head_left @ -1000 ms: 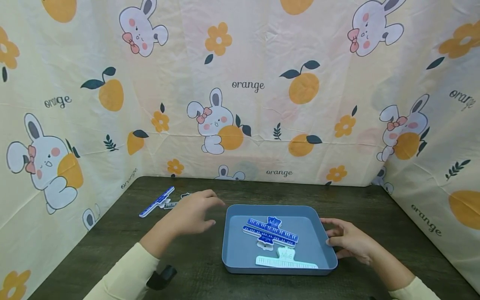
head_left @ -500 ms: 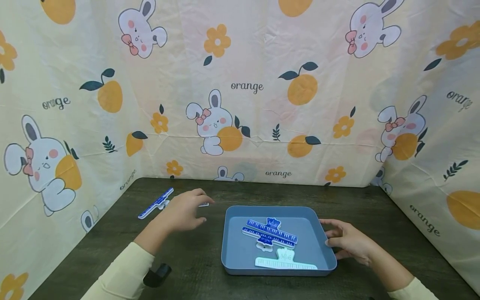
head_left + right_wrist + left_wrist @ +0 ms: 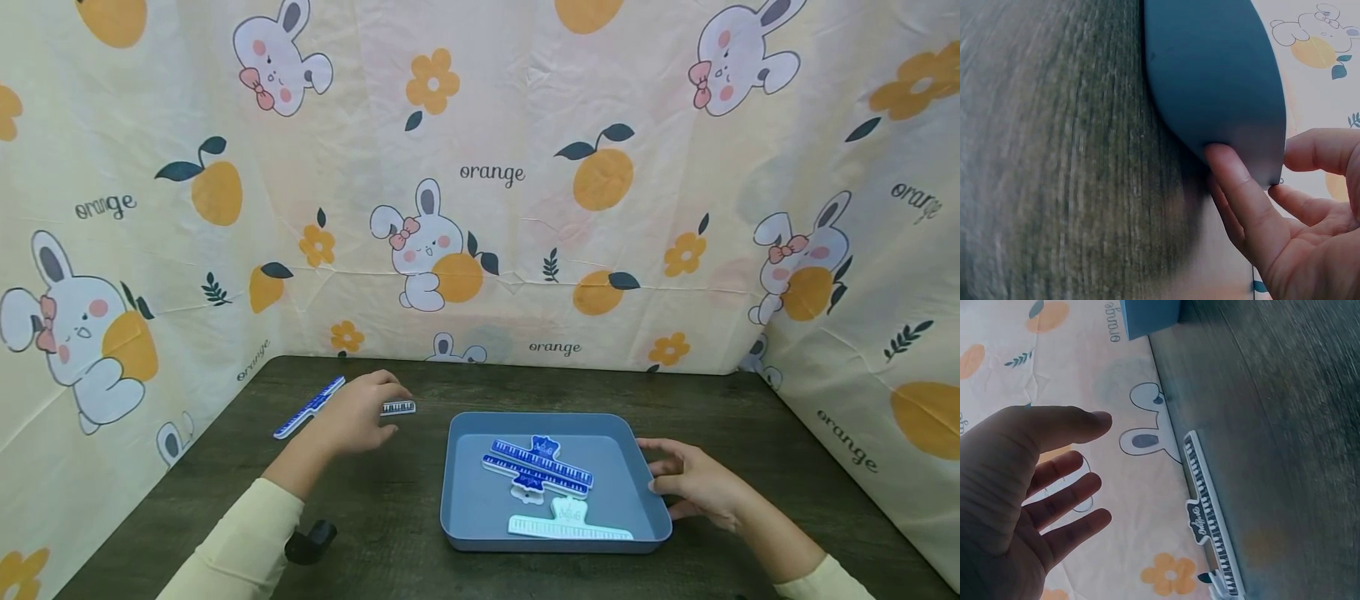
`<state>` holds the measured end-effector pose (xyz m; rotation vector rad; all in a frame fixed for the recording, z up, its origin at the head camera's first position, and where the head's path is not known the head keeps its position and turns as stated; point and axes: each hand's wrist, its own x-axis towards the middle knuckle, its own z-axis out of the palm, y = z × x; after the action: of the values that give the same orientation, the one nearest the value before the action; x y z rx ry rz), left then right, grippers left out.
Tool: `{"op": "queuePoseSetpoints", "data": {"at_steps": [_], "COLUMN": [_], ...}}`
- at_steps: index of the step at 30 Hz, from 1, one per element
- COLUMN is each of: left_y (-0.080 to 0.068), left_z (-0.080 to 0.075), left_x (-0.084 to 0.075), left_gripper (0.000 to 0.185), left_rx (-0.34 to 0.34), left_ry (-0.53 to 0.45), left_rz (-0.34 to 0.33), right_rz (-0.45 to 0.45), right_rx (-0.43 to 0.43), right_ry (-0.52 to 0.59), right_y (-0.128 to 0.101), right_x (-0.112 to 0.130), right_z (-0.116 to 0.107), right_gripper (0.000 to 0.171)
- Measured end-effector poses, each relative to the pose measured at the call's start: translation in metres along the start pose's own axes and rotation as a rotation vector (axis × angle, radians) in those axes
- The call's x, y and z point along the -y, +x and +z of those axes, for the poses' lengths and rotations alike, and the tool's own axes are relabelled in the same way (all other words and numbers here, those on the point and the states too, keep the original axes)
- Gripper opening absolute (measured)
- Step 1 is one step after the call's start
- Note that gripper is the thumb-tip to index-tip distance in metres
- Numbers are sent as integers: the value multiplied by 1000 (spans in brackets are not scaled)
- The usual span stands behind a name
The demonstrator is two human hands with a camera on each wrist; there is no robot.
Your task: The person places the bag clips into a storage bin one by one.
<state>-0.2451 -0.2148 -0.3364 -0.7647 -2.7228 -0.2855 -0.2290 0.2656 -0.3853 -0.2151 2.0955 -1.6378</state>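
Just above the table, my left hand [image 3: 358, 413] reaches over a black-and-white long clip with a piano-key pattern [image 3: 1209, 515], its thumb and fingers spread and holding nothing. The hand hides most of that clip in the head view. Beside the wrist lies a blue long clip [image 3: 303, 412], partly covered. On the other side, my right hand [image 3: 701, 485] grips the right end of a blue-grey tray [image 3: 465, 492], fingers against its outer wall [image 3: 1216, 81] and thumb at the rim. Inside the tray are two blue clips [image 3: 551, 458], crossed over each other, and a mint-green clip [image 3: 570, 527].
The dark wooden table [image 3: 390, 517] ends at the back against a patterned curtain [image 3: 510, 275] that also closes both sides. A small black object [image 3: 311, 543] shows beside the left sleeve.
My left hand has moved left and slightly down toward the table, uncovering the right end of the black-and-white clip. The right hand keeps its place on the tray.
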Motion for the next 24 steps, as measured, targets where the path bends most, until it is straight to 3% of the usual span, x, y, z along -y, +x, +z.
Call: {"op": "queuePoseSetpoints", "data": {"at_steps": [10,24], "left_y": [1,5], "left_z": [7,11], "left_x": [14,28], "left_gripper": [38,39], "left_rx": [-14,38], "left_ry": [11,39], "left_rz": [-61,-121], "right_rz": [5,-11], "right_rx": [-1,32], "right_ry": [-2,31], "right_y": [0,-2], "right_x": [1,1], "right_z": [0,0], "right_gripper": [74,75]}}
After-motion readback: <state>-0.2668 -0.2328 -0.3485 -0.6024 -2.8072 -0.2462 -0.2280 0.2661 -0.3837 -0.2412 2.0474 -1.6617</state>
